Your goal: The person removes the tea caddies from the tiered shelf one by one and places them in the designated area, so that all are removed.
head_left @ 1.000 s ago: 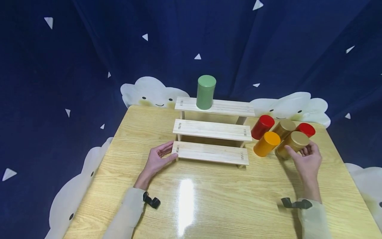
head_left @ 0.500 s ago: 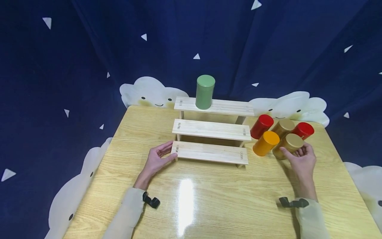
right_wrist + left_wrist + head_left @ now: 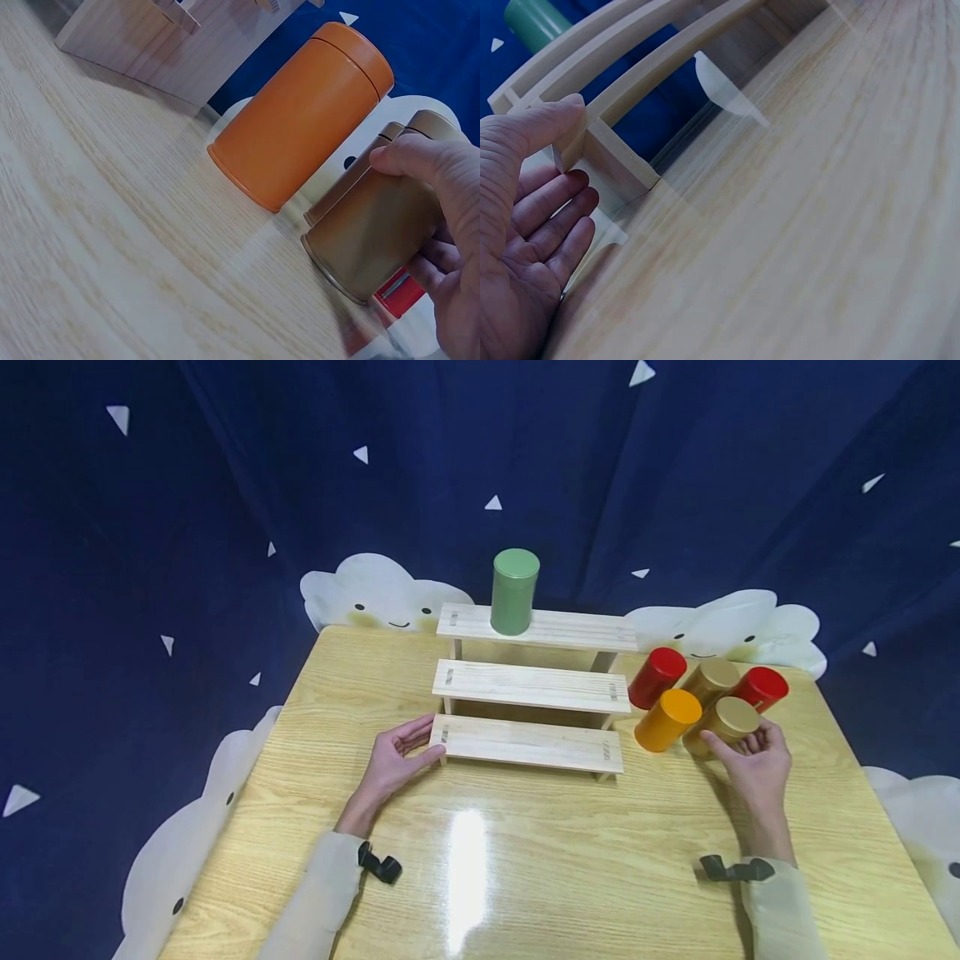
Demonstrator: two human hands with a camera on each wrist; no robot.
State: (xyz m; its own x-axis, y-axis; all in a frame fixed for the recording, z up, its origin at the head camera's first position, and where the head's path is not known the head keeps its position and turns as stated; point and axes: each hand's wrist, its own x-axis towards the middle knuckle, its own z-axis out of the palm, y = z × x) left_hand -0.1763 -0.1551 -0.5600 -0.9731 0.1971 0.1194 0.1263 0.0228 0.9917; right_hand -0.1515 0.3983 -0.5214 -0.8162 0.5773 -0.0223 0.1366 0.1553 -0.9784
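A three-tier wooden display shelf (image 3: 528, 745) stands on the table, with a green canister (image 3: 514, 593) upright on its top tier. My left hand (image 3: 396, 760) holds the left end of the lowest tier, thumb over the board and fingers at its side. At the right, my right hand (image 3: 759, 768) grips a gold canister (image 3: 375, 225), thumb on the near side and fingers behind. Just left of it stands an orange canister (image 3: 667, 722). Behind them are a second gold canister (image 3: 711, 681) and two red canisters, one on the left (image 3: 657, 678) and one on the right (image 3: 763, 687).
The wooden table (image 3: 555, 852) extends in front of the shelf. A dark blue curtain (image 3: 420, 460) with white triangles hangs behind, and white cloud cut-outs (image 3: 375, 589) line the table's edges.
My right hand has shifted the gold canister slightly left, closer to the orange one. The left hand and the shelf stay where they were.
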